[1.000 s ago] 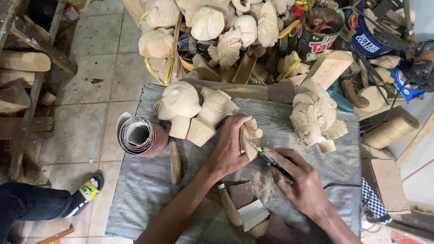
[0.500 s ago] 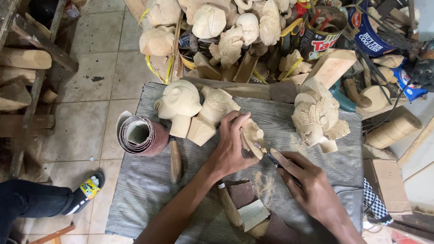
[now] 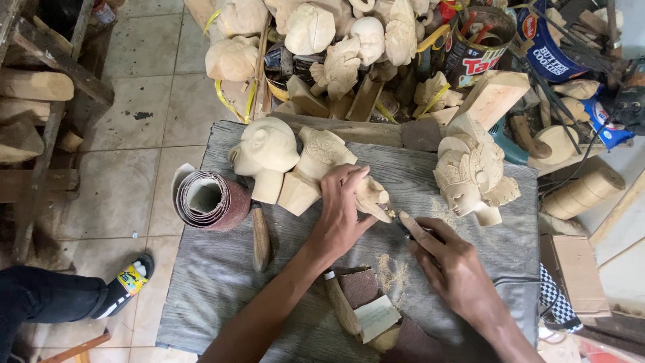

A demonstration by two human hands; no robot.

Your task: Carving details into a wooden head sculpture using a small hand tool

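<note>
My left hand (image 3: 341,208) presses a small pale wooden carving (image 3: 371,196) down on the grey cloth-covered bench (image 3: 215,289). My right hand (image 3: 451,263) grips a thin carving tool (image 3: 405,228) whose tip meets the carving's lower edge. Wood shavings (image 3: 391,270) lie just below the carving. Two carved wooden heads (image 3: 265,153) (image 3: 321,158) stand to the left of my left hand. A larger carved head with a headdress (image 3: 470,173) lies to the right, above my right hand.
A roll of sandpaper (image 3: 208,200) and a wooden-handled tool (image 3: 260,235) lie at the bench's left. Sandpaper pieces (image 3: 366,302) sit near my wrists. A heap of unfinished carvings (image 3: 336,40), tins and wood blocks lines the far edge. Another person's sandalled foot (image 3: 124,284) rests on the tiled floor.
My right hand has shifted slightly right and down along the carving's edge with the tool. My left hand stays on the carving. The view has tilted a little.
</note>
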